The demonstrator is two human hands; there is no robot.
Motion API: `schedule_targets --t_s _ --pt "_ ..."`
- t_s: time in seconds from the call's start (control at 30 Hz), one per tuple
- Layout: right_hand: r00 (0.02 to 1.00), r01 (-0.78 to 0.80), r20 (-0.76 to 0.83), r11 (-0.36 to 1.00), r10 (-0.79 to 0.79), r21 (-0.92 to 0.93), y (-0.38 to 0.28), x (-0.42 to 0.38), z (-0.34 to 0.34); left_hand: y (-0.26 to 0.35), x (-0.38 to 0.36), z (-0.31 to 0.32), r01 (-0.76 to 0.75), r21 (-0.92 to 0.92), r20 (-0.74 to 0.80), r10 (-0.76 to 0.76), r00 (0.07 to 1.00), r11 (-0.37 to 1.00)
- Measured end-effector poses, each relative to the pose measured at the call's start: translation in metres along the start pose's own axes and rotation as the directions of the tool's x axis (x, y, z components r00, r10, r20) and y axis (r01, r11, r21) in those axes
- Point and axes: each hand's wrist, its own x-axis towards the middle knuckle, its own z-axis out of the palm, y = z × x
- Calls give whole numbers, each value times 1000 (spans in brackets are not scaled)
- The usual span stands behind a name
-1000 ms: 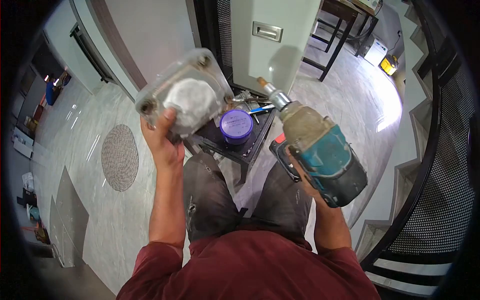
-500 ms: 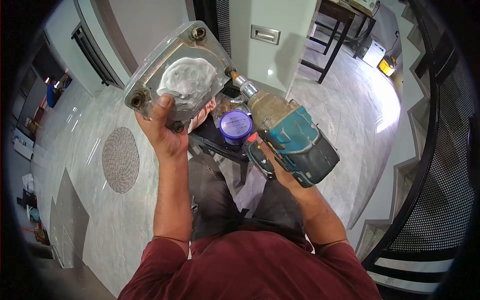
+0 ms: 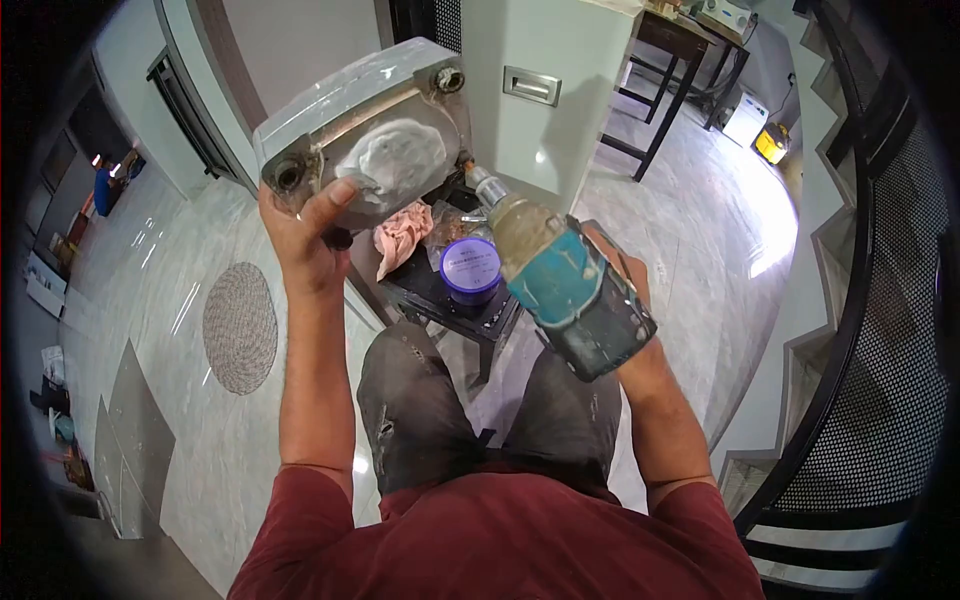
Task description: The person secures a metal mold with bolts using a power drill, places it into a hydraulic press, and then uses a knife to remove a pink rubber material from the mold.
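My left hand [image 3: 300, 235] grips a clear-and-grey boxy plate [image 3: 345, 100] by its lower left edge, thumb on the underside. Rusty round fittings sit at its corners, and a mound of white paste [image 3: 400, 155] is spread over its middle. In my right hand [image 3: 628, 268] is a worn teal-and-black cordless impact driver [image 3: 560, 275], which hides most of the fingers. The driver's tip reaches the plate's right corner fitting. Below them, a purple-lidded tub [image 3: 470, 266], a crumpled pink cloth [image 3: 403, 238] and a plastic bag [image 3: 450, 225] rest on a black stool [image 3: 430, 292].
A white cabinet [image 3: 530, 130] stands straight ahead. Stairs with a black mesh railing [image 3: 870, 400] run along the right. A dark table [image 3: 675, 45] is at the back right, and a round woven mat [image 3: 240, 328] lies left. Another person [image 3: 104, 185] is far left.
The plate has tilted, showing more of its upper side wall. The driver has swung to a steeper angle, its rear end moving left, while its tip stays at the corner fitting.
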Motion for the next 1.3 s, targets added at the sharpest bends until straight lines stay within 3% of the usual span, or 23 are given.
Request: schedule_targets --t_s 0.03,0.1,0.13,0.17,0.27,0.3,0.37,0.63,0.7,0.83,0.9,0.97,1.03,1.07,1.1,1.13,1.3 --pt "1000 -2 1 1000 2 4 7 -1 4 -2 1 0 2 4 0 -2 1000 1000" --pt "935 297 -117 917 -336 -265 21 0 13 -7 3 2 -19 -30 -39 17 999 999" --pt "977 173 -137 982 -161 81 20 -6 12 -6 5 4 -17 -35 -32 16 999 999" --pt "977 175 -138 981 -163 83 18 -11 11 -5 6 8 -19 -34 -32 18 999 999" --pt "976 183 -73 956 -204 -229 17 -28 4 -8 5 14 39 -19 -44 -40 998 999" --pt "976 182 -20 861 -218 -476 27 -39 13 -11 4 19 88 -91 -117 -98 988 992" --pt "972 212 -4 877 -237 -431 33 -45 22 -22 6 28 103 -178 -183 -136 974 979" --pt "967 251 15 952 -253 -176 10 -47 56 -25 2 54 130 -118 -171 -149 974 984" --pt "965 242 -110 969 -237 37 12 -47 63 -28 1 56 132 -163 -151 -157 976 978" --pt "930 346 -89 932 -355 -104 9 -37 52 -27 -2 61 101 -137 -135 -119 984 985" --pt "942 327 -74 945 -328 -28 4 -36 40 -29 -2 60 92 -59 -104 -97 990 994" --pt "856 504 -135 863 -500 1 -3 -23 20 -25 -5 61 92 -11 -89 -93 992 996" --pt "885 464 -50 885 -462 45 -8 -17 9 -23 -7 59 96 45 -72 -92 993 994" --pt "968 243 -7 930 -251 275 -27 -13 -4 -23 -8 58 98 77 -54 -94 994 992" --pt "995 -3 87 880 -43 475 -39 -10 -12 -22 -9 57 99 106 -37 -95 995 989" --pt "996 -6 78 844 -42 536 -42 -10 -14 -21 -11 57 102 107 -37 -99 994 989" --pt "993 9 107 947 -46 320 -46 -9 -18 -15 -10 64 128 2 -27 -128 991 992"
